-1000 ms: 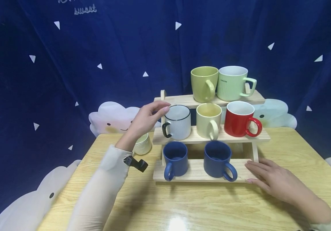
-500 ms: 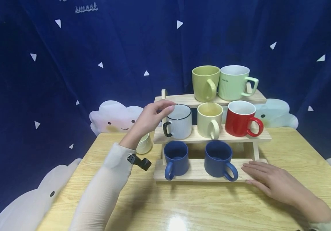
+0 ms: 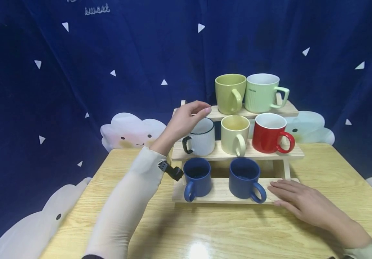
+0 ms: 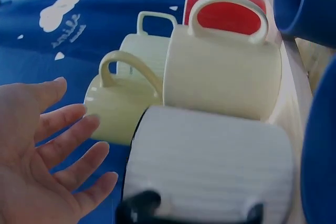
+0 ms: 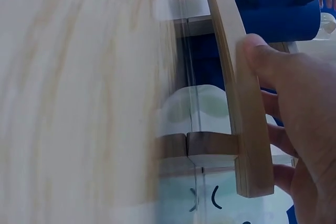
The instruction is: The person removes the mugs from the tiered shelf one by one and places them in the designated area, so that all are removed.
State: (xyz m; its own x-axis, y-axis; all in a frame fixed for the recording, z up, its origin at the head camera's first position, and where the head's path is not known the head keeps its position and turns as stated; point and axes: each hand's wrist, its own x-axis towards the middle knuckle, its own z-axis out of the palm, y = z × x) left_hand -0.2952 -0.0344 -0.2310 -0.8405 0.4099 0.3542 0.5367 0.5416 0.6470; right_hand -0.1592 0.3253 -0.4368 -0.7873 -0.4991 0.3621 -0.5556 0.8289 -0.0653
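Note:
My left hand (image 3: 187,120) hovers over a white enamel-style mug (image 3: 202,142) with a black rim and black handle. In the left wrist view its fingers (image 4: 79,150) are spread and hold nothing, with the olive-green mug (image 4: 118,106) just past the fingertips. My right hand (image 3: 299,203) rests on the right end of the bottom tier of a wooden rack (image 3: 219,190). Its fingers lie over the board's top, and the thumb (image 5: 257,45) touches the front edge. A cream mug (image 3: 232,135) and a red mug (image 3: 268,135) share the middle tier with the white one.
Two dark blue mugs (image 3: 244,180) stand on the bottom tier. On the top tier, a pale green mug (image 3: 260,95) stands beside the olive-green one. The rack is on a light wood table (image 3: 237,230), before a dark blue curtain (image 3: 140,54) and cloud-shaped cushions (image 3: 134,131).
My left hand has moved right and up, from the white mug's left rim to above it. The right hand has slid slightly left along the board. A small pale cup is now hidden behind the left arm.

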